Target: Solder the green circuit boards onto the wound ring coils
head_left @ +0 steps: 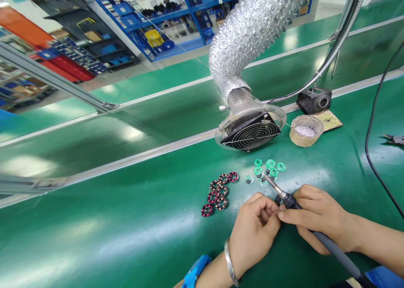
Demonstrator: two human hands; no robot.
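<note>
My right hand (322, 216) is closed around a soldering iron (274, 185), whose metal tip points up and left over the small green circuit boards (270, 165). Fingertips of my left hand (257, 227) are pinched together and meet those of the right. A small dark part (279, 199) shows just above the meeting fingertips, mostly hidden; which hand grips it is hard to make out. Left of the boards lie several ring-shaped copper-wound coils (221, 191) with dark cores. The boards form a loose pile, a few apart from it.
A fume extractor fan (252, 132) on a silver flexible duct (243, 40) hangs over the bench (142, 233). Behind the boards are a round tub of metal shavings (306, 131), a yellow sponge (330, 120) and a black iron holder (315, 101). A black cable (369, 153) and pliers (393, 140) lie right.
</note>
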